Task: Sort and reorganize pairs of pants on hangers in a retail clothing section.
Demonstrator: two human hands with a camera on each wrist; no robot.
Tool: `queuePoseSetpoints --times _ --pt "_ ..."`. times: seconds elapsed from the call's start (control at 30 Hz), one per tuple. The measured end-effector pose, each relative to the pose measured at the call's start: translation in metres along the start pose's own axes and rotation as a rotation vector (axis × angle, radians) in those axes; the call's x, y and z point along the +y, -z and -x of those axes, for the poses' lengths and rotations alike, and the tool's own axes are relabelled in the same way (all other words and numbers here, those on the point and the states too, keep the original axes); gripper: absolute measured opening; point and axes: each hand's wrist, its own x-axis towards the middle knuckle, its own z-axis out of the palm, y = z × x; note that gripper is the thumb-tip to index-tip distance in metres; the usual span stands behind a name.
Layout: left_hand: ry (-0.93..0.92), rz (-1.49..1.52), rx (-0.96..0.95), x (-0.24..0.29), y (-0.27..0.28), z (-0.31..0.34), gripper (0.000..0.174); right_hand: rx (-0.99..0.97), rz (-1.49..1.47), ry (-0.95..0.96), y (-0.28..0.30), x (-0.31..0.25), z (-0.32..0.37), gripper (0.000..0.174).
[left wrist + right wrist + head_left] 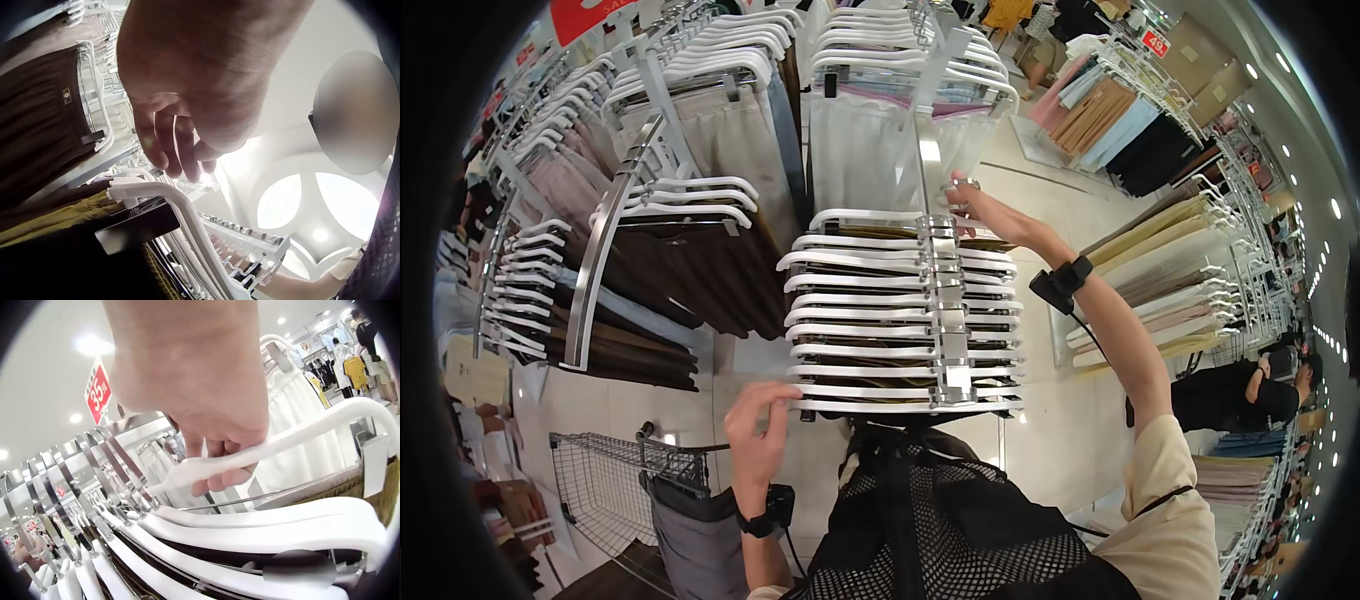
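White hangers (860, 331) hang in a row on a metal rail (929, 160), with dark and olive garments below. At the far end of the row, my right hand (988, 212) has its fingers curled round one white hanger (312, 430), which stands a little apart from those nearer me. An olive garment (347, 492) hangs from its clip. My left hand (757, 432) is by the left ends of the nearest hangers, fingers loosely bent and holding nothing. In the left wrist view its fingertips hang just above a hanger end (150, 189) with a dark clip (140, 226).
Dark brown trousers (700, 270) hang on a rack to the left, and white trousers (865, 150) beyond the row. A wire cart (600, 490) stands at lower left. Racks of yellow trousers (1145, 245) line the right, where another person (1230, 395) stands.
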Motion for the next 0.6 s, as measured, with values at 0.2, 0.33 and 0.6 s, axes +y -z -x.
queuePoseSetpoints --times 0.2,0.33,0.6 --pt "-0.041 -0.012 -0.016 -0.003 -0.001 0.01 0.016 -0.218 0.128 0.097 -0.004 -0.038 0.016 0.078" --pt "0.003 0.006 -0.005 0.0 0.0 0.017 0.016 -0.344 0.006 0.159 0.0 -0.027 0.008 0.085" --pt "-0.065 -0.019 0.029 0.005 -0.003 0.025 0.017 -0.24 -0.04 0.088 -0.016 -0.024 -0.001 0.082"
